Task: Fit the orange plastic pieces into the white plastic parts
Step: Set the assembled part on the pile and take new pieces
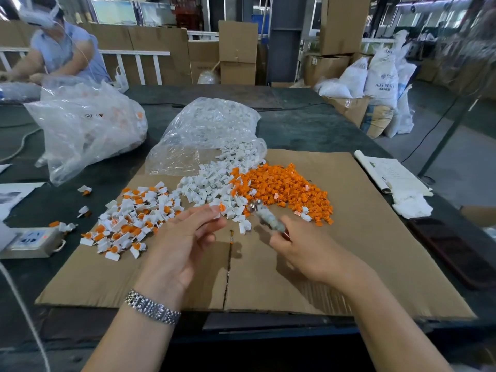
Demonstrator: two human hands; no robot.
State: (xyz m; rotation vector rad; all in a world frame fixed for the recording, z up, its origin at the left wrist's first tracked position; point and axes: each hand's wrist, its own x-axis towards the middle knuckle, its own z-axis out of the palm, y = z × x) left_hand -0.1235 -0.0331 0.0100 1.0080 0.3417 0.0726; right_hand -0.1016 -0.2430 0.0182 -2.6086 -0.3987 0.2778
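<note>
1. Left hand [185, 237]: raised above the cardboard sheet [362, 251], palm turned inward. A white part with an orange piece seated in it [218, 209] is pinched at the fingertips.
2. Right hand [306, 251]: fingers are curled round a small tool [264, 217], blurred; a metallic tip and a greyish wrapped handle can be made out. The tip is pointed toward the held white part, close to it; contact cannot be told.
3. Orange pieces [281, 187]: a loose heap is seen on the cardboard, right of centre, just beyond the right hand.
4. White parts [206, 186]: a loose heap is spilled from the mouth of a clear plastic bag [209, 130] at the far edge of the cardboard, touching the orange heap on its left side.
5. Assembled white-and-orange units [126, 221]: a spread pile is seen on the left part of the cardboard, left of the left hand; a few strays lie off the sheet on the dark table [308, 127].
6. A second, fuller clear bag [88, 124] is seen on the table, far left.
7. A socket box [32, 241] is seen at the left edge; papers [394, 175] and a white rag [412, 204] lie at the right edge.
8. Another person [64, 49] wearing a headset is seen at the far left of the table.
9. A metal wristwatch band [153, 308] is worn on the left wrist.
</note>
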